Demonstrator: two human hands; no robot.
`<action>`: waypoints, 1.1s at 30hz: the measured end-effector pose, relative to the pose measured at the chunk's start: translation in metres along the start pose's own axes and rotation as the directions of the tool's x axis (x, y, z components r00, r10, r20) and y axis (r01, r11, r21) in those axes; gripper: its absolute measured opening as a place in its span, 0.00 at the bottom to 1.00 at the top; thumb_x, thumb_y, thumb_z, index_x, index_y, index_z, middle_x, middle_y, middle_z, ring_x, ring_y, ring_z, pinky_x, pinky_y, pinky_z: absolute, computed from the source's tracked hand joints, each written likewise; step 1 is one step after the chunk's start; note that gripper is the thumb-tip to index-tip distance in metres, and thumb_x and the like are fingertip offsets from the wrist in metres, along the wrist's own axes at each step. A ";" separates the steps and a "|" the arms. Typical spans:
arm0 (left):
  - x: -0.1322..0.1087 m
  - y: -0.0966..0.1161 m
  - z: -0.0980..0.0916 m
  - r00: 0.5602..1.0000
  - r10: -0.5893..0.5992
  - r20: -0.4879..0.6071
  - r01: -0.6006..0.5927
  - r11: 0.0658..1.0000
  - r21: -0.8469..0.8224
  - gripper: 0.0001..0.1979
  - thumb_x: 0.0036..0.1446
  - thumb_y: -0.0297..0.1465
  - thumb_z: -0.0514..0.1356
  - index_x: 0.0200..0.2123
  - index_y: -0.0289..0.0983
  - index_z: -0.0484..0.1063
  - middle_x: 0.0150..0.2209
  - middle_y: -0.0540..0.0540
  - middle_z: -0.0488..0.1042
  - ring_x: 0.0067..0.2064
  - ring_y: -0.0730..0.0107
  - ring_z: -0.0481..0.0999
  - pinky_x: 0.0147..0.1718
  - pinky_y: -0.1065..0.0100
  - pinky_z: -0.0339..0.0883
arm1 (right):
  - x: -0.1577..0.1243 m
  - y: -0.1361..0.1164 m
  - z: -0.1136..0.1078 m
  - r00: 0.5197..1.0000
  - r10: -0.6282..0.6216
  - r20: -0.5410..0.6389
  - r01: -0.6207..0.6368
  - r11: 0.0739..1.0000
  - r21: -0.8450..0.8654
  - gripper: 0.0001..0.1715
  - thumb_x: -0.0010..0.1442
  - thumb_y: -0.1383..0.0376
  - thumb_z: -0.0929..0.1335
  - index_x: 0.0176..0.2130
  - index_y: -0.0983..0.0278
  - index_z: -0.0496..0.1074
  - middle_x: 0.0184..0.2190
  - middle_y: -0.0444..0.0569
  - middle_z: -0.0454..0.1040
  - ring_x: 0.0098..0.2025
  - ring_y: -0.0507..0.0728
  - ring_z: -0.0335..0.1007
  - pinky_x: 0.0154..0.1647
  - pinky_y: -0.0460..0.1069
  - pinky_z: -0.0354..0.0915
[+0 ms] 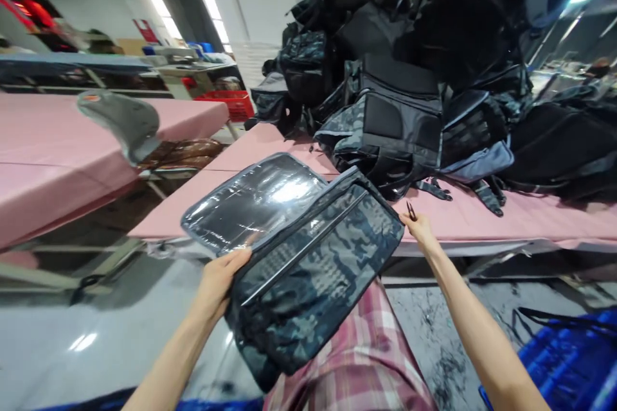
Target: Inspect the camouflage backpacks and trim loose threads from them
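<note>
A dark camouflage bag point(308, 270) with a clear plastic flap point(253, 200) rests on my lap over plaid trousers. My left hand point(222, 276) grips the bag's left edge, thumb on top. My right hand point(420, 226) is at the bag's right corner, closed round small dark thread snips point(411, 210) whose tips stick up. The bag leans against the front edge of the pink table point(482, 218).
A heap of finished camouflage and black bags point(409, 96) fills the table behind. Another pink table point(58, 154) stands at left with a grey object point(123, 122) on it. A blue bin point(569, 359) sits at lower right, a red crate point(234, 103) far back.
</note>
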State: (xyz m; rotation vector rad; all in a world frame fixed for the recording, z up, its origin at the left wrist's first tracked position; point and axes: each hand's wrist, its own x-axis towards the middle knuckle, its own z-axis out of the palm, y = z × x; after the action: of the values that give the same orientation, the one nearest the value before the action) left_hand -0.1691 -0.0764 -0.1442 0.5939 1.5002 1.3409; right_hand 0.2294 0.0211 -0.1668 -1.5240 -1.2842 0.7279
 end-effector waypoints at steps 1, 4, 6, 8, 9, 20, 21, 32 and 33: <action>0.001 0.001 -0.001 0.999 -0.013 -0.030 0.012 1.000 -0.011 0.15 0.31 0.33 0.68 0.26 0.32 0.75 0.24 0.48 0.77 0.23 0.71 0.72 0.23 0.73 0.67 | -0.001 0.005 0.002 1.000 0.015 0.004 -0.015 1.000 0.015 0.26 0.42 0.46 0.68 0.22 0.68 0.71 0.15 0.46 0.65 0.20 0.52 0.61 0.21 0.47 0.57; 0.003 0.001 -0.003 0.995 -0.032 -0.092 0.029 0.999 -0.032 0.12 0.34 0.29 0.66 0.27 0.33 0.75 0.24 0.49 0.77 0.23 0.71 0.73 0.23 0.72 0.68 | -0.002 0.014 0.003 0.998 0.034 0.054 -0.037 0.998 0.050 0.28 0.40 0.44 0.68 0.21 0.67 0.70 0.13 0.43 0.61 0.17 0.49 0.55 0.18 0.46 0.53; 0.003 0.000 -0.004 0.993 -0.050 -0.106 0.048 0.999 -0.021 0.12 0.34 0.28 0.66 0.27 0.32 0.75 0.24 0.48 0.77 0.23 0.70 0.74 0.23 0.72 0.69 | -0.002 0.015 0.000 0.994 0.025 0.106 -0.032 0.998 0.062 0.28 0.40 0.44 0.69 0.21 0.67 0.71 0.12 0.43 0.61 0.17 0.49 0.55 0.18 0.45 0.53; 0.002 -0.003 -0.006 0.994 -0.060 -0.093 0.060 0.998 -0.001 0.13 0.33 0.30 0.67 0.28 0.32 0.75 0.25 0.47 0.77 0.24 0.69 0.74 0.25 0.71 0.69 | -0.002 0.012 -0.002 0.988 0.002 0.154 -0.013 0.998 0.067 0.27 0.43 0.45 0.68 0.23 0.68 0.72 0.14 0.45 0.64 0.19 0.50 0.58 0.20 0.46 0.55; 0.001 -0.005 -0.008 0.995 -0.059 -0.079 0.060 0.998 0.012 0.14 0.32 0.31 0.68 0.27 0.32 0.75 0.24 0.47 0.77 0.25 0.69 0.74 0.25 0.71 0.69 | -0.002 0.009 -0.002 0.985 -0.014 0.173 0.002 0.998 0.068 0.27 0.44 0.46 0.67 0.24 0.68 0.72 0.16 0.46 0.67 0.20 0.51 0.60 0.22 0.46 0.56; 0.008 0.039 0.025 0.823 -0.055 0.565 -0.315 0.785 0.534 0.27 0.39 0.45 0.66 0.43 0.38 0.74 0.48 0.44 0.73 0.51 0.55 0.70 0.51 0.63 0.61 | -0.020 -0.016 0.028 0.960 -0.174 0.221 0.178 0.984 0.005 0.11 0.47 0.58 0.67 0.23 0.64 0.70 0.23 0.44 0.69 0.28 0.54 0.62 0.31 0.47 0.55; 0.014 0.045 0.048 0.776 -0.034 0.629 -0.347 0.810 0.472 0.29 0.40 0.43 0.67 0.46 0.39 0.72 0.50 0.45 0.72 0.52 0.57 0.69 0.52 0.63 0.60 | -0.024 -0.017 0.029 0.959 -0.179 0.220 0.182 0.983 0.009 0.11 0.47 0.58 0.67 0.22 0.64 0.69 0.23 0.44 0.68 0.28 0.53 0.61 0.30 0.47 0.55; 0.061 0.020 0.183 0.369 -0.375 0.851 0.157 0.927 0.340 0.19 0.34 0.34 0.71 0.29 0.29 0.73 0.26 0.43 0.77 0.28 0.67 0.76 0.34 0.67 0.69 | -0.045 -0.002 0.020 0.977 -0.109 0.183 0.085 0.987 0.135 0.10 0.46 0.61 0.64 0.19 0.64 0.64 0.21 0.43 0.64 0.25 0.51 0.59 0.28 0.47 0.56; 0.062 0.013 0.182 0.352 -0.376 0.857 0.205 0.924 0.322 0.18 0.35 0.34 0.71 0.29 0.29 0.73 0.26 0.43 0.77 0.28 0.67 0.76 0.35 0.67 0.69 | -0.045 0.000 0.021 0.976 -0.102 0.191 0.074 0.986 0.148 0.10 0.45 0.61 0.64 0.19 0.64 0.64 0.21 0.43 0.64 0.25 0.51 0.59 0.29 0.47 0.56</action>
State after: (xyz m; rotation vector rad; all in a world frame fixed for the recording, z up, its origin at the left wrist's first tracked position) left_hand -0.0341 0.0605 -0.1337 0.9145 0.6922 0.3897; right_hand 0.1994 -0.0158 -0.1805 -1.2983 -1.4078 0.9103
